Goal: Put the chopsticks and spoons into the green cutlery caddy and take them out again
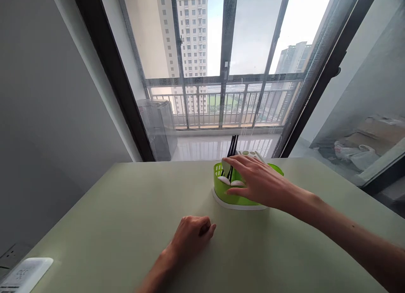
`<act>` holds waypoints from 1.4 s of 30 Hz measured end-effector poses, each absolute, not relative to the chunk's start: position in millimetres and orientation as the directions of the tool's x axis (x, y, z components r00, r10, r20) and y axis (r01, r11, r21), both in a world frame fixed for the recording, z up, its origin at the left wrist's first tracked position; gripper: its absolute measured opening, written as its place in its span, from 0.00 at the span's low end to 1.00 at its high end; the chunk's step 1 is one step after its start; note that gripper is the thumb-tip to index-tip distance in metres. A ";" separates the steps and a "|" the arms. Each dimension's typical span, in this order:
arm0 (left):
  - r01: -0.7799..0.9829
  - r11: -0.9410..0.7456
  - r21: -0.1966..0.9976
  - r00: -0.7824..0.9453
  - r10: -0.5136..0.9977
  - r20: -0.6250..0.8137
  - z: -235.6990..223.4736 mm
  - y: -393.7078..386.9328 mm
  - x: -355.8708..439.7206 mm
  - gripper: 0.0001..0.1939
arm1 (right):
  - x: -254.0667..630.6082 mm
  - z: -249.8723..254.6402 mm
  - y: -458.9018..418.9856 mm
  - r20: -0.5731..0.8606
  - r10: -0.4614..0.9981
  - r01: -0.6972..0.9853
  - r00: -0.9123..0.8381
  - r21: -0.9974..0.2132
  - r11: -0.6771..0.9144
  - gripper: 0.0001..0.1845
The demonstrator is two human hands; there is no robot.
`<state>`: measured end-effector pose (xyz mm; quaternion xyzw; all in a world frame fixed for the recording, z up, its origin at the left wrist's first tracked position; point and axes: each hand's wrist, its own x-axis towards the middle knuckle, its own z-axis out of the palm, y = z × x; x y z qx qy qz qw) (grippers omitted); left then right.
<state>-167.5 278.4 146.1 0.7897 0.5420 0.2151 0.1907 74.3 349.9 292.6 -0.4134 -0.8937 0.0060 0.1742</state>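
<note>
A bright green utensil holder (225,192) with a white base stands on the pale table, right of centre. Black chopsticks (233,147) rise upright from it, and pale spoons (237,183) show at its front rim. My right hand (256,181) reaches across the holder and covers much of it. Its fingers are stretched out and the thumb is apart from them. The fingertips are by a pale spoon head and the chopsticks; whether they touch is unclear. My left hand (193,233) rests on the table in front of the holder, fingers curled into a loose fist, with nothing visible in it.
The pale green table (126,217) ends at a glass door. A white power strip or box (30,272) lies at the near left edge, with a wall socket (13,254) beside it. Beyond the glass are a grey appliance (158,128) and a white plastic bag (360,155).
</note>
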 end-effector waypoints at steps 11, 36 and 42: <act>0.793 -0.331 0.511 0.313 0.942 0.123 143.9 278.3 -167.6 0.19 | 74.2 314.8 377.3 0.396 0.757 0.809 -0.520 -0.055 0.585 0.15; 0.782 -0.359 0.509 0.328 0.932 0.154 140.3 277.6 -168.4 0.18 | 32.3 312.4 415.4 -0.075 0.697 0.684 -0.713 -0.287 0.670 0.23; 0.784 -0.348 0.514 0.318 0.936 0.148 141.5 277.8 -167.3 0.19 | 33.6 312.7 419.6 -0.103 0.699 0.690 -0.707 -0.319 0.650 0.26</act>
